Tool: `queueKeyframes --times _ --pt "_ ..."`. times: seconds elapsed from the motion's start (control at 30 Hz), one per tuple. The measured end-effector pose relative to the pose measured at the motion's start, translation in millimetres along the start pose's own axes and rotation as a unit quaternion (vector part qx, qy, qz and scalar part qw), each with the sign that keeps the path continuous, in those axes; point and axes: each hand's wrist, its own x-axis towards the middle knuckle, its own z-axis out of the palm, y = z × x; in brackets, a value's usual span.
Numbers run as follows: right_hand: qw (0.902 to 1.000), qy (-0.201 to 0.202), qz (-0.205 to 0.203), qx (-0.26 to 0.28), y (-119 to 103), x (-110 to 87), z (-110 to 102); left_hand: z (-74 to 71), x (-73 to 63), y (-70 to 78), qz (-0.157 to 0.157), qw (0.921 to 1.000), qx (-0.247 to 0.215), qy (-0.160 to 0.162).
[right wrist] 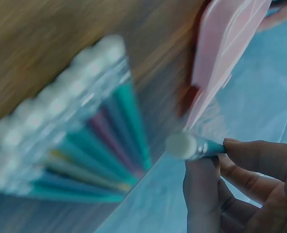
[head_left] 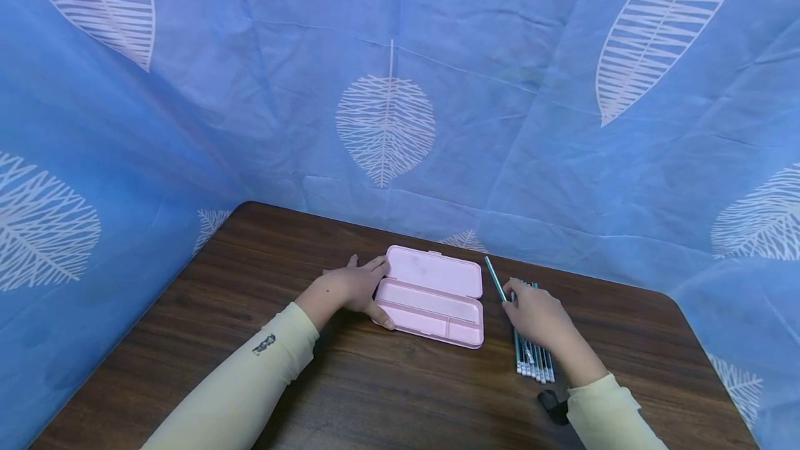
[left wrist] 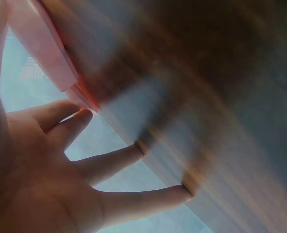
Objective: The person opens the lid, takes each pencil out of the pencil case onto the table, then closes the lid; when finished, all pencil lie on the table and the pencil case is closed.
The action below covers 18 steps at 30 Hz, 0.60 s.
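A pink pencil case lies unfolded on the table, its lid tilted back and its tray divided into compartments. My left hand rests at its left edge, thumb by the front corner and fingers spread toward the lid; in the left wrist view the fingers look straight. To the right of the case, my right hand pinches a teal pencil between thumb and fingers, with its white eraser end showing in the right wrist view. Below that hand lies a row of several pencils, white erasers toward the front.
The dark wooden table ends at a blue cloth with white leaf prints. A small black object is beside the right sleeve, in front of the pencils.
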Motion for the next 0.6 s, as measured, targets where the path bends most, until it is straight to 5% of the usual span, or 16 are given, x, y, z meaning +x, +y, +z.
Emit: queueKeyframes --times 0.6 --pt "0.9807 -0.067 0.110 0.148 80 -1.1 -4 -0.9 -0.3 1.3 0.001 1.0000 -0.001 -0.001"
